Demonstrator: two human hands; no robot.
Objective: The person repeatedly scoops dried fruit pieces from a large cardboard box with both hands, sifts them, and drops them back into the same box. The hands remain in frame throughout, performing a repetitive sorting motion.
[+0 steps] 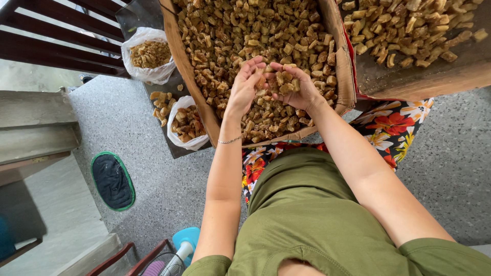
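- Head view, looking down: both hands cupped together over a cardboard box [343, 76] heaped with golden-brown fried pieces [235, 30].
- Right hand [295, 87]: palm up, fingers loosely curled and half open, cradling a small mound of the pieces; no tight grip on any one.
- Left hand [244, 84]: half open too, fingers bent toward the right palm, fingertips touching the mound, seemingly pinching one or two pieces; hard to tell exactly.
- Handful [284, 82] resting in the right palm, touching the left fingertips, just above the near-middle of the box's heap.
- Likely risk: loose pieces sliding off the shallow open palm with any tilt; most would probably land back in the box, with the hands well inside its rim.
- Likely risk: brittle pieces crumbling under too firm a pinch.
- Possible risk: box seemingly propped on the floral cloth [394, 128] over the lap, near wall sagging, so a knee shift could spill it toward the speckled floor [450, 168].
- Far left: two white plastic bags [148, 53], already holding pieces, on a dark tray [153, 89], well apart from both hands.
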